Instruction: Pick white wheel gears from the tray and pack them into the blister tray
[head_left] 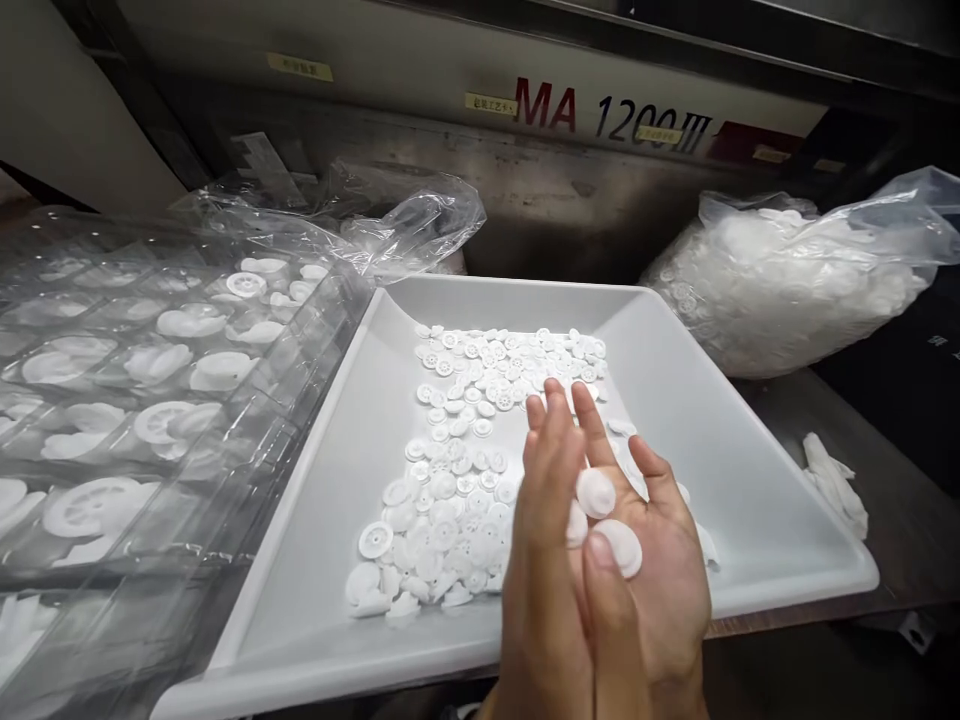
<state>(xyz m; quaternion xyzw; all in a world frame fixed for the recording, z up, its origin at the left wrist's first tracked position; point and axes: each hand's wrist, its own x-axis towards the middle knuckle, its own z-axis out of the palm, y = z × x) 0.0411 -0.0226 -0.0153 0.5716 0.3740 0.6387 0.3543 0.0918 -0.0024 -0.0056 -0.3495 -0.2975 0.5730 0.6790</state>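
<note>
Both my hands are together over the near right part of a grey-white plastic tray (705, 430). My right hand (660, 580) is palm up and cupped, with a few small white plastic discs (596, 492) resting in it. Against its palm stands my left hand (546, 540), seen edge-on with its fingers stretched out. The left thumb touches a larger white disc (624, 548); another disc is partly hidden behind the left hand. Many loose white plastic discs (450, 540), some with spoke-like holes, lie in the tray, heaped toward the near left and spread at the back.
Clear plastic compartment trays (247, 440) holding white parts are stacked at left. A clear bag (420, 220) lies behind the tray, and a bag full of white parts (787, 280) stands at back right. A white glove-like cloth (836, 485) lies right. A machine panel (450, 140) closes the back.
</note>
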